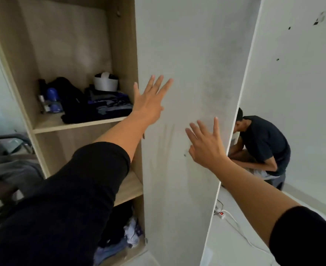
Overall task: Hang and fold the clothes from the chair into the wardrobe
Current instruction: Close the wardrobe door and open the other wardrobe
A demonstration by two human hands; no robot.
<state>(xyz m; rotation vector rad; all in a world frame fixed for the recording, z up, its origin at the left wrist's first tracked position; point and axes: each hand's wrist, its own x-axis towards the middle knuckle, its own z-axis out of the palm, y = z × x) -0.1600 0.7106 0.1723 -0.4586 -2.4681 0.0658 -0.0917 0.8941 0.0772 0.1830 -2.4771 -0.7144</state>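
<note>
The wooden wardrobe [75, 45] stands open at left, its white door [187, 54] swung out in the middle of the view. My left hand [148, 104] lies flat on the door near its hinge side, fingers spread. My right hand [206, 144] is spread flat against the door near its outer edge. Folded dark clothes [100, 108] lie on the upper shelf [48, 125]. More clothes [127, 231] are bunched in the bottom compartment. The chair [8, 166] at far left carries a grey garment.
A white cap [106, 82] and blue bottles [52, 98] sit on the upper shelf. Beyond the door at right, a person in a dark shirt [264, 146] bends over. A power strip with a red switch [221, 214] and white cable lie on the floor.
</note>
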